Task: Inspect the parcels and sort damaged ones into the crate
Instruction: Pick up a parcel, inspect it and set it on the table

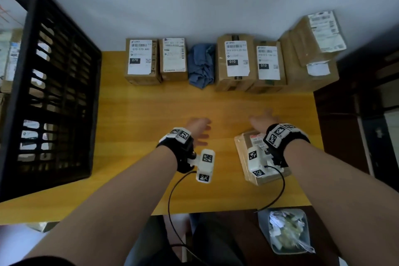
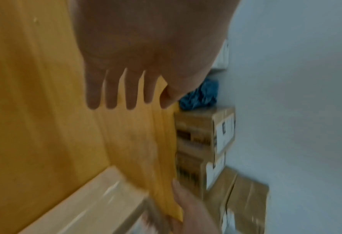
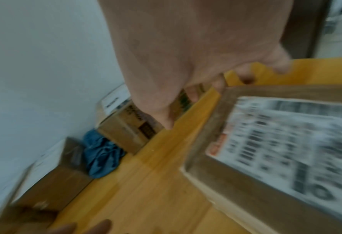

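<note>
A flat taped parcel [image 1: 248, 147] with a printed label lies near the table's front right, partly under my right wrist; it also shows as parcel [image 3: 276, 150] and parcel [image 2: 86, 202]. My right hand [image 1: 262, 117] hovers just beyond it, fingers relaxed and holding nothing. To its left, my left hand [image 1: 199, 130] is spread with straight fingers [image 2: 110, 95] over bare table. Several labelled cardboard parcels [image 1: 236, 61] stand in a row along the wall. The black slatted crate [image 1: 54, 84] stands at the left, with labelled parcels showing through its slats.
A crumpled blue cloth [image 1: 201, 65] sits in the gap in the parcel row. The yellow table [image 1: 151, 110] ends at dark furniture [image 1: 349, 119] on the right. A grey bin of rubbish [image 1: 285, 231] stands below the front edge.
</note>
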Available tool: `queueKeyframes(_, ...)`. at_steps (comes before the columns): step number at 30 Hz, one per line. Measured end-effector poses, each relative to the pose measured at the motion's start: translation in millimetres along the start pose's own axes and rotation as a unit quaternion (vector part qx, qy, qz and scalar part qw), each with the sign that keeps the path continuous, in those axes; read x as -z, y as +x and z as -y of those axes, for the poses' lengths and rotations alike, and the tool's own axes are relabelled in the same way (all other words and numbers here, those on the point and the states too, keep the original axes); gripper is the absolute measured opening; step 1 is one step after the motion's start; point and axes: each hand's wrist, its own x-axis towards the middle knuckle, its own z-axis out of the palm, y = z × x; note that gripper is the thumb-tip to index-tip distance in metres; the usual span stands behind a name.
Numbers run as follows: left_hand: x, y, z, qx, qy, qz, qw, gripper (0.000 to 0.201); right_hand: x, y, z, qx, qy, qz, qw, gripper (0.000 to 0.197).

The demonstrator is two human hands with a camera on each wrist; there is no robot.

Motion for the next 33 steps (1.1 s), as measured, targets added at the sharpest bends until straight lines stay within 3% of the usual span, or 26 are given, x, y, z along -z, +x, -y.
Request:
queueKeyframes(4,-28.4,-4.6,19.4,0.032,0.058,0.119,0.991,0.048,-10.3,5.8,-15.3,-0.036,0.038,0.034,0.998,0.091)
queueKeyframes(6,-32.9,-2.7,25.9,0.025,0.061,0.139,0.988,0.054,-15.4,4.5,-13.3,-0.033,0.048,0.047,0.997,0.088)
queueKeyframes(9,-22.0,1.8,29.2,-0.001,0.021,0.085,0.996,0.056,-24.6,-5.4,-0.4,-0.003,0.068,0.07,0.995,0.083)
queueKeyframes(12,4.0,-1.5,26.0,-0.04,0.015,0.019,0.999,0.043,-29.6,-30.7,23.8,0.031,0.075,0.096,0.992,0.076)
queueKeyframes(16,47.7,-27.5,9.2,-0.086,-0.028,-0.026,0.996,0.027,-20.8,-84.0,69.1,0.123,0.112,0.116,0.979,0.033)
queueKeyframes(17,59.6,-37.7,1.8,-0.098,-0.042,-0.031,0.994,0.028,-16.0,-97.7,81.5,0.146,0.12,0.113,0.975,0.031)
queueKeyframes(20,95.5,-79.9,-26.0,-0.14,-0.077,-0.068,0.985,0.039,-0.6,-139.1,121.8,0.191,0.142,0.084,0.968,0.059)
queueKeyframes(21,108.4,-96.0,-36.4,-0.159,-0.092,-0.083,0.979,0.039,6.1,-155.6,135.7,0.21,0.155,0.082,0.962,0.055)
queueKeyframes(24,143.0,-149.2,-71.2,-0.236,-0.134,-0.107,0.957,0.037,30.0,-204.9,172.3,0.287,0.219,0.061,0.93,0.027)
queueKeyframes(27,170.0,-205.7,-111.5,-0.31,-0.156,-0.102,0.932,0.031,60.3,-258.9,202.5,0.36,0.284,0.028,0.888,0.041)
queueKeyframes(29,185.2,-245.3,-138.7,-0.363,-0.153,-0.089,0.915,0.039,81.5,-293.3,220.0,0.402,0.326,0.006,0.856,0.048)
queueKeyframes(33,205.0,-315.0,-182.4,-0.469,-0.114,-0.069,0.873,0.039,125.2,-358.2,241.9,0.48,0.398,-0.031,0.781,0.049)
